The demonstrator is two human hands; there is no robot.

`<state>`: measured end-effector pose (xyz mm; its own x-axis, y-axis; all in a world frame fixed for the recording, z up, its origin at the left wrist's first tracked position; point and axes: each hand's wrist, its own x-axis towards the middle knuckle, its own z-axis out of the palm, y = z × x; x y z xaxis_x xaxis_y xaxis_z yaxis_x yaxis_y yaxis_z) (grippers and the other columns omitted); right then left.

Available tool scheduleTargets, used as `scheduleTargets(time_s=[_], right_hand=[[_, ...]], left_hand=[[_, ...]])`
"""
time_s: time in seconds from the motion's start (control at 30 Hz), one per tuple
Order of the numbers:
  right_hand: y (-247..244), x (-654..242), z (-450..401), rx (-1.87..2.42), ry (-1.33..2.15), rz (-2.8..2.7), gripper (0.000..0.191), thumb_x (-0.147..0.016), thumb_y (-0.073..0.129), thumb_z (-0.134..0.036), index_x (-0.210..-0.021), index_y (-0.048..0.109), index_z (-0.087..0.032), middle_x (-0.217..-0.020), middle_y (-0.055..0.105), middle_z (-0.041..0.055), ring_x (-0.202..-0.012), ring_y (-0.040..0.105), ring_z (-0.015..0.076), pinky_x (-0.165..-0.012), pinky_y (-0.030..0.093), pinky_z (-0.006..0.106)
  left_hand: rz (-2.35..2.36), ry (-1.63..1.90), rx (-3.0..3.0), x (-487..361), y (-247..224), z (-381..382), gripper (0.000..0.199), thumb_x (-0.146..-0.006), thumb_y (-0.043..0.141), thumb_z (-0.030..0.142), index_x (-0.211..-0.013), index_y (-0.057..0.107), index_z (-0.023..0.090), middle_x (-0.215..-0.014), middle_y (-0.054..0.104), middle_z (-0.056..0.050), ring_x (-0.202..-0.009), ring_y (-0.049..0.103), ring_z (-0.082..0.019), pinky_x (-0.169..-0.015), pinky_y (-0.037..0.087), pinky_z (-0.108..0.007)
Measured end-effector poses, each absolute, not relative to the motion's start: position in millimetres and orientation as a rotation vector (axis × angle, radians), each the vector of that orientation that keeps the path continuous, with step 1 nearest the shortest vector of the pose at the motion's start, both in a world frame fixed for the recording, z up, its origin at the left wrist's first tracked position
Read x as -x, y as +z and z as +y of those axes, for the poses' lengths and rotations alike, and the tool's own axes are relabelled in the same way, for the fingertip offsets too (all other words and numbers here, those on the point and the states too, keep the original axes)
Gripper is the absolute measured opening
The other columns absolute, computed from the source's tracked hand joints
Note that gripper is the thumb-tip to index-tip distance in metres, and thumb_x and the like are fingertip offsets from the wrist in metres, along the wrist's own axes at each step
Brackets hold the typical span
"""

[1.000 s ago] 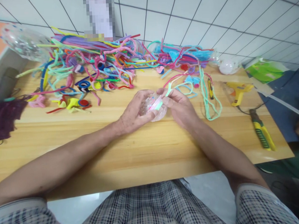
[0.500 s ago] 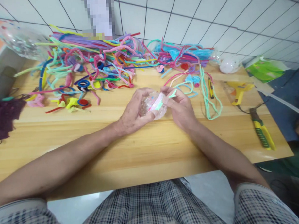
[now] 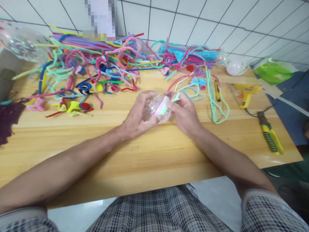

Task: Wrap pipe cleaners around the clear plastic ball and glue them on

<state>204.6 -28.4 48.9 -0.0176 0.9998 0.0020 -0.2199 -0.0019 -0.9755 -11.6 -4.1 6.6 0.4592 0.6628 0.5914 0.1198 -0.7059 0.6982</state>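
Note:
Over the middle of the wooden table, my left hand [image 3: 135,118] is closed around a clear, crinkled ball with coloured specks [image 3: 151,107]. It looks like a small confetti balloon, though part of it is hidden by the fingers. A shiny iridescent strip [image 3: 163,108] lies across the ball's right side. My right hand [image 3: 186,111] pinches that strip between thumb and fingers, and its green-tinted end pokes out above the thumb. Both hands are close together, with the ball and strip between them.
Many bent pipe cleaners [image 3: 92,64] are heaped along the back. On the right are a mint pipe cleaner loop [image 3: 212,107], a utility knife [image 3: 217,90], a yellow glue gun [image 3: 247,92] with a cord, and green-yellow pliers [image 3: 270,135]. Confetti balloons [image 3: 21,41] stand at back left.
My right hand has shifted very slightly left, with the strip still pinched. The left hand keeps its hold on the ball almost unmoved.

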Motion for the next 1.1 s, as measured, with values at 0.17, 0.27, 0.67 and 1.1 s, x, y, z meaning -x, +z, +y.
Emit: scheduleTargets(time_s=[0.17, 0.27, 0.67, 1.1], right_hand=[[47, -206, -28, 1.045, 1.3, -1.058, 0.052, -0.07, 0.107, -0.056, -0.088, 0.066, -0.029, -0.131, 0.078, -0.0004, -0.107, 0.069, 0.0179, -0.09, 0.062, 0.031], [46, -205, -27, 1.065, 1.274, -1.077, 0.052, -0.073, 0.104, -0.058, -0.088, 0.064, -0.029, -0.132, 0.077, 0.0003, -0.109, 0.07, 0.0193, -0.092, 0.062, 0.033], [55, -214, -23, 1.004, 1.363, -1.147, 0.04, -0.078, 0.102, -0.056, -0.087, 0.075, -0.028, -0.123, 0.08, 0.0, -0.099, 0.067, 0.0168, -0.089, 0.057, 0.031], [54, -216, -21, 1.017, 1.267, -1.21, 0.052, -0.073, 0.105, -0.064, -0.077, 0.068, -0.028, -0.131, 0.077, 0.0022, -0.129, 0.07, 0.0245, -0.115, 0.058, 0.041]], left_hand=[[0.673, 1.157, -2.119, 12, 8, -3, 0.073, -0.104, 0.074, 0.057, -0.165, 0.046, 0.03, -0.16, 0.058, -0.017, -0.154, 0.058, -0.035, -0.133, 0.051, -0.057], [0.674, 1.142, -2.127, 12, 12, -2, 0.078, -0.1, 0.079, 0.062, -0.163, 0.048, 0.029, -0.161, 0.059, -0.017, -0.153, 0.059, -0.038, -0.132, 0.051, -0.06], [0.852, 1.127, -2.006, 9, 19, -11, 0.065, -0.102, 0.078, 0.052, -0.156, 0.057, 0.022, -0.154, 0.068, -0.016, -0.144, 0.068, -0.033, -0.127, 0.057, -0.052], [0.766, 1.163, -2.041, 10, 21, -11, 0.066, -0.099, 0.08, 0.047, -0.156, 0.053, 0.026, -0.154, 0.065, -0.014, -0.144, 0.067, -0.032, -0.127, 0.057, -0.052]])
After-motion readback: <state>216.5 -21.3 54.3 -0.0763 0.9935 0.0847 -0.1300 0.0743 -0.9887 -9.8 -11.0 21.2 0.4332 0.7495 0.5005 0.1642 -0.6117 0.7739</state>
